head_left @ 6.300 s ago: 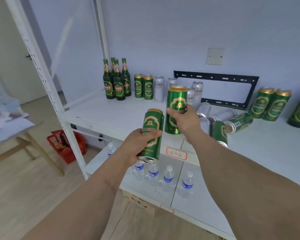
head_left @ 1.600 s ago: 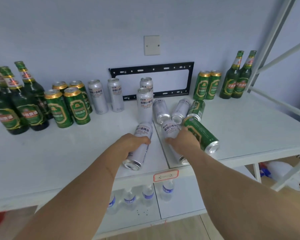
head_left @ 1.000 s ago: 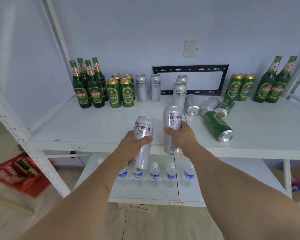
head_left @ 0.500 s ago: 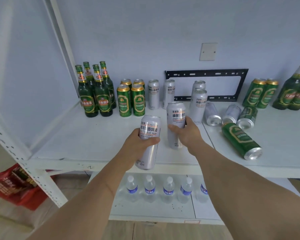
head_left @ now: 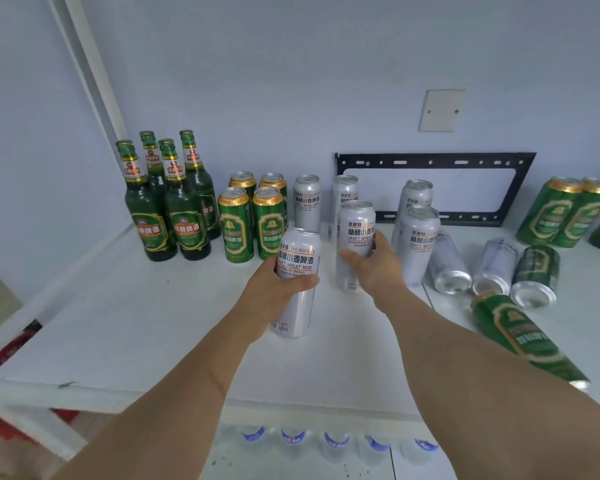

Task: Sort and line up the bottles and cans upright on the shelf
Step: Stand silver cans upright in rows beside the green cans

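We hold a silver can in each hand over the white shelf [head_left: 125,317]. Our left hand [head_left: 274,289] has its fingers [head_left: 305,280] clamped round the near silver can [head_left: 297,285], which stands upright, slightly tilted, its base near the shelf surface; we cannot tell whether it touches. Our right hand [head_left: 374,265] is wrapped round a second silver can [head_left: 354,237], upright, just in front of the two silver cans [head_left: 307,202] at the far wall. To the far left stand four green bottles [head_left: 168,202], then four green cans [head_left: 253,220] in a square. On the right, two more silver cans [head_left: 418,230] stand upright, and beside them three cans [head_left: 496,268] lie on their sides, bases toward us. A green can [head_left: 520,337] lies nearer, by our right forearm. Two upright green cans [head_left: 565,213] sit far right.
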